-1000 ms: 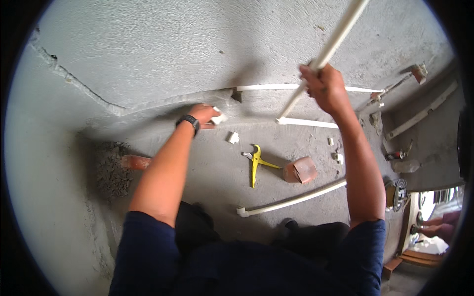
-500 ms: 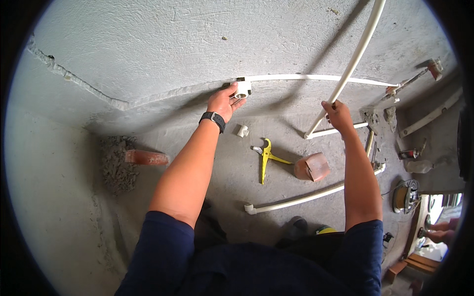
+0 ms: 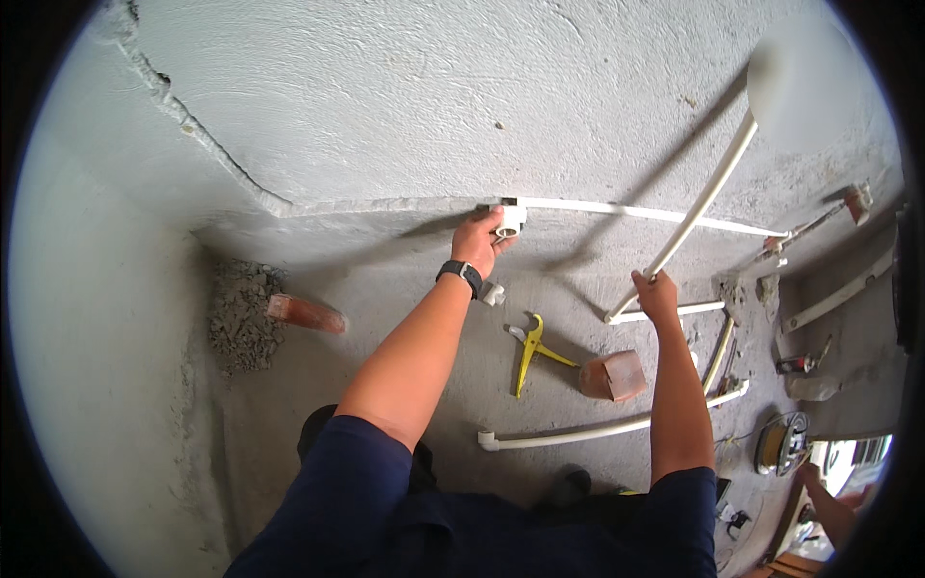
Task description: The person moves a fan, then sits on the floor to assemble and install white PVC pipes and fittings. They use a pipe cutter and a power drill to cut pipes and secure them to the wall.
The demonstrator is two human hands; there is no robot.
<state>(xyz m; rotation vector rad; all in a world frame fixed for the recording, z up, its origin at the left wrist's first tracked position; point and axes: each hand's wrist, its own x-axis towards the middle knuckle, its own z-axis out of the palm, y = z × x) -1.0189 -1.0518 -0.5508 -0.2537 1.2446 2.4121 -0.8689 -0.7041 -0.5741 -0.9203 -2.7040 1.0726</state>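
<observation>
With its fingers closed round it, my left hand [image 3: 474,241] holds a white plastic pipe fitting [image 3: 510,223] against the wall. The fitting's round opening faces outward, and it sits at the left end of a thin white pipe [image 3: 636,211] running along the wall groove. My right hand [image 3: 657,295] grips a long white pipe [image 3: 711,188] that slants up to the right; a pale blurred patch hides its upper end. Its lower end is near another white pipe [image 3: 679,310] low by the wall. Below my left hand, a small white fitting [image 3: 493,294] and a yellow pipe cutter [image 3: 530,356] lie on the floor.
Grey rubble [image 3: 241,318] and a reddish pipe stub [image 3: 306,313] are at the left. An orange-brown hollow piece [image 3: 613,376] and a white pipe with elbows [image 3: 568,437] lie nearer me. A reel [image 3: 780,443] stands at right; another person's arm [image 3: 827,506] shows lower right.
The view has shifted, so wall and floor things appear lower. Both hands keep their holds on the fitting and the long pipe. The other person's arm at lower right has changed position.
</observation>
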